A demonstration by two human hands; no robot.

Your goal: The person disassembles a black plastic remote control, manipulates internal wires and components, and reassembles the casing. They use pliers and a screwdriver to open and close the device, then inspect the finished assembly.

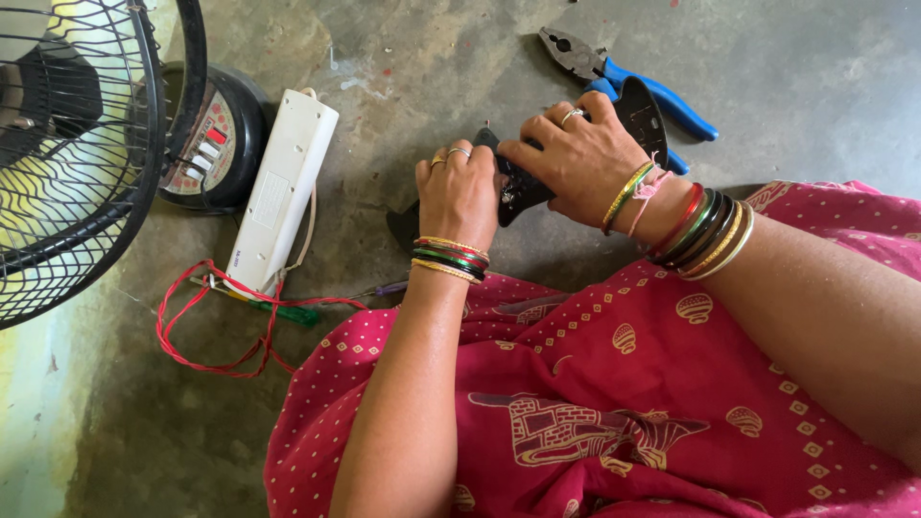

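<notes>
Both my hands grip a black, flat plastic part [641, 113] over the concrete floor. My left hand [459, 190] clasps its left end, fingers curled over it, rings and bangles showing. My right hand [574, 156] covers its middle, with the rounded black end sticking out past the knuckles. Small metal contacts show between the two hands. Most of the part is hidden under my fingers.
Blue-handled pliers [662, 91] lie just behind the black part. A white power strip [282, 188] with red wire loops [206, 326] and a green-handled screwdriver [288, 312] lies left. A fan's wire guard [77, 163] and its base with buttons [216, 139] stand far left. Pink patterned cloth [576, 403] covers my lap.
</notes>
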